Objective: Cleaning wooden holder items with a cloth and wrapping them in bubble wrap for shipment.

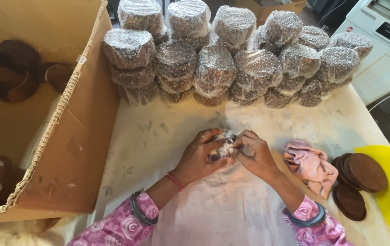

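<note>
Fingers L hand + R hand clutch bubble-wrapped bundle | wrapped round packs stacked behind | brown box left

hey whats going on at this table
A person is holding a small bubble-wrapped bundle between both hands, left hand and right hand, over a cloth-covered table. Behind it sits a stacked pile of wrapped round bundles. Dark wooden discs and a pink cloth lie to the right, and an open cardboard box stands on the left.
</note>
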